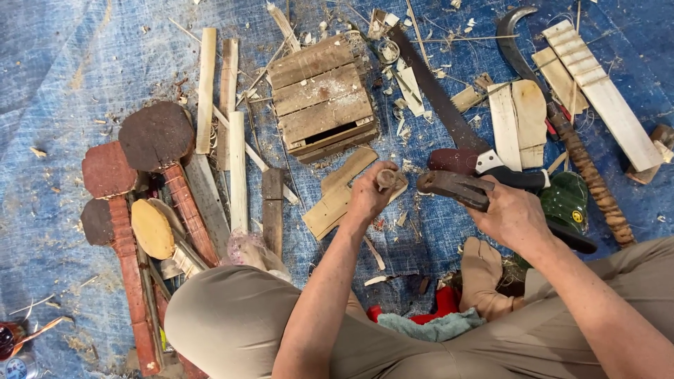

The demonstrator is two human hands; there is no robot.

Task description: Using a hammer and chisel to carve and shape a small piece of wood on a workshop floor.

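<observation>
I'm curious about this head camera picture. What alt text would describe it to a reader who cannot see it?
Seen from above, a seated person's left hand grips a short wooden peg while the right hand holds a dark hammer head beside it. Around them on a blue tarp lie a small slatted wooden crate, a handsaw, a sickle and round-headed wooden paddles.

The single head-worn camera looks steeply down from above the seated person's lap, close to both forearms. It faces the blue woven tarp spread ahead, strewn with wood offcuts.
</observation>
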